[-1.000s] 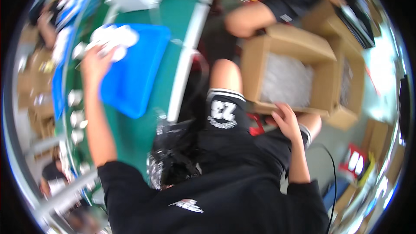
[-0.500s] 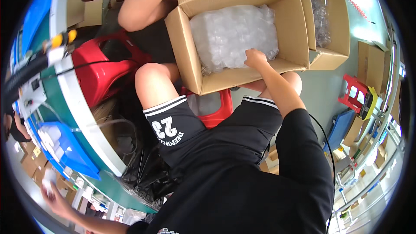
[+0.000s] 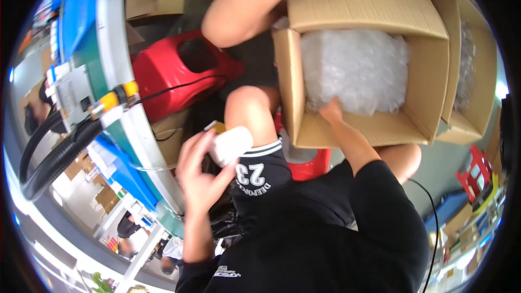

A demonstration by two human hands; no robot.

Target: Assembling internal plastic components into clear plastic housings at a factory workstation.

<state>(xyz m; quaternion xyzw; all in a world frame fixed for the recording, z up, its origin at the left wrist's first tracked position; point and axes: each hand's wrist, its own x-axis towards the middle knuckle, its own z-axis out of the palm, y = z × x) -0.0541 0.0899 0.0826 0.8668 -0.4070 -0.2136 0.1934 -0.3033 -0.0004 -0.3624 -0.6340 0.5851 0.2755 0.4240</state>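
My left hand (image 3: 201, 171) is raised between the workbench and my knee, its fingers and thumb around a white rounded piece (image 3: 232, 145) that looks like a small container; motion blurs it. My right hand (image 3: 331, 109) reaches into an open cardboard box (image 3: 374, 1) in front of my knees. Its fingers are curled down and partly hidden at the box's near left inside corner. What they hold, if anything, does not show. Beside that hand lies a mass of clear plastic pieces (image 3: 363, 68) that fills much of the box.
A second cardboard box (image 3: 480, 106) stands against the first one's right side. On the left runs a green-topped workbench (image 3: 126, 130) with a ribbed black hose (image 3: 59, 154). A red stool (image 3: 173, 84) and another person's bare knee (image 3: 230, 24) are at the far left.
My left hand has come up from the far lower left to beside my knee, carrying the white piece. My right hand has shifted toward the box's near left corner. The view has turned left.
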